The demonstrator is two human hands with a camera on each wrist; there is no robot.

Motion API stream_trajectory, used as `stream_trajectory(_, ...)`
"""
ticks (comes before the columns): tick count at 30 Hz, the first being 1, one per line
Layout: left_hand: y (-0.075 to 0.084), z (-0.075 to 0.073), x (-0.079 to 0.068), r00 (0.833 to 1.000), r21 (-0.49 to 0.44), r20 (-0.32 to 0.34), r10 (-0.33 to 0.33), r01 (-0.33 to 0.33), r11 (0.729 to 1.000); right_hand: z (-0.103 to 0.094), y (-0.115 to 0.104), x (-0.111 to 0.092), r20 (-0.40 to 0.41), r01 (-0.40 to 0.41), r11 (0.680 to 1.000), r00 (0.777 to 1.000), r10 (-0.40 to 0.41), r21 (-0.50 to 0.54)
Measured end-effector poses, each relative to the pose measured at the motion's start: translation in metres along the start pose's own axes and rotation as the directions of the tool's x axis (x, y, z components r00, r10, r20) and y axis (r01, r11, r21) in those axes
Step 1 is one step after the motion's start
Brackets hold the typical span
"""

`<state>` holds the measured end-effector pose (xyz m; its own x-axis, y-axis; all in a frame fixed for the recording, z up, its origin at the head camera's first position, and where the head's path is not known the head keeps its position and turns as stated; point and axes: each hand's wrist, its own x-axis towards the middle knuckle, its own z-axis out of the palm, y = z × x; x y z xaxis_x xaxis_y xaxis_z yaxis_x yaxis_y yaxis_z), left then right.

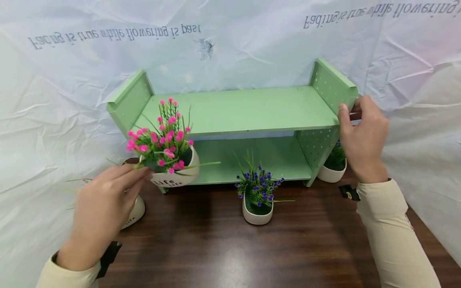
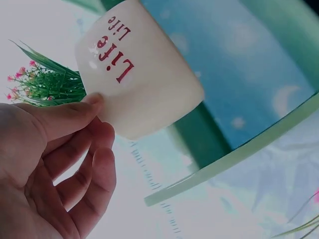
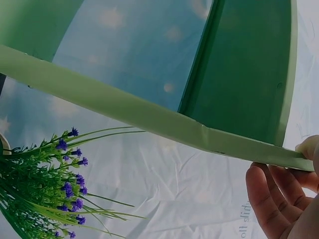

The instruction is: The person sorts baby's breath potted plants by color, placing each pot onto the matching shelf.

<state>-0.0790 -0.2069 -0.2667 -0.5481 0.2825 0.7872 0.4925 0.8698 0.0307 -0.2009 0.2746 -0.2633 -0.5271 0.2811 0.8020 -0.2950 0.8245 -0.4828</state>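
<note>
1. White pot (image 1: 191, 164) is gripped at its rim by the left hand (image 1: 108, 196); thumb and fingertips are pinched together there, other fingers loosely bent.
2. Held pot is filled with pink flowers (image 1: 171, 136) and green grass-like blades; "Life Life" is printed on its wall.
3. Pot is held up off the tabletop (image 1: 216, 248), in front of the left end of the upper board's front edge. It is seen tipped in the left wrist view, but true tilt cannot be told.
4. Green shelf (image 1: 234, 108), two boards between perforated side panels, is stood on the tabletop toward the back.
5. Front edge of the shelf's right side panel is pinched by the right hand (image 1: 365, 136), thumb on one face, bent fingers on the other.
6. Middle pot (image 1: 257, 219), white, filled with purple flowers (image 1: 261, 186), is set upright on the tabletop, just in front of the lower board's front edge, right of its middle.
7. Right-hand pot (image 1: 330, 175), also purple-flowered, is placed on the tabletop beside the right panel's outer face.
8. Left-hand pot (image 1: 138, 210) is placed near the tabletop's left edge, partly hidden by the left hand; thin blades are seen, contents mostly covered.
9. Printed cloth (image 1: 252, 40) is hung behind.
</note>
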Motion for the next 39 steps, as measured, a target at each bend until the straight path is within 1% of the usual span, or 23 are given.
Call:
stream_trajectory(6,-0.004,-0.016,0.019,1.0,0.001,-0.007,-0.003,0.003,1.0,-0.001,-0.001,0.0,-0.002,0.004,1.0,1.0,-0.004,-0.013)
stream_trajectory(11,-0.005,-0.023,0.033,1.0,0.016,-0.012,0.01,-0.01,1.0,-0.001,-0.001,-0.001,-0.001,0.002,1.0,1.0,-0.002,-0.001)
stream_trajectory(14,-0.002,-0.025,0.041,1.0,0.021,0.003,0.015,-0.015,1.0,-0.001,-0.002,-0.001,0.001,0.002,1.0,1.0,-0.002,-0.002)
stream_trajectory(19,0.008,-0.027,0.056,0.999,0.001,0.035,0.019,-0.019,1.0,-0.002,-0.002,-0.002,0.006,-0.002,1.0,1.0,0.002,0.006)
stream_trajectory(25,0.018,-0.026,0.076,0.999,-0.008,0.041,0.032,-0.032,0.999,-0.002,-0.003,-0.002,0.012,-0.006,1.0,1.0,0.006,0.012)
stream_trajectory(33,0.03,-0.015,0.103,0.998,-0.018,0.046,0.035,-0.034,0.999,-0.003,-0.003,-0.002,0.007,0.001,1.0,1.0,-0.001,0.006)
stream_trajectory(39,0.038,-0.003,0.125,0.995,-0.046,0.103,-0.002,0.007,0.999,-0.002,-0.004,-0.001,0.005,0.003,1.0,1.0,-0.003,0.006)
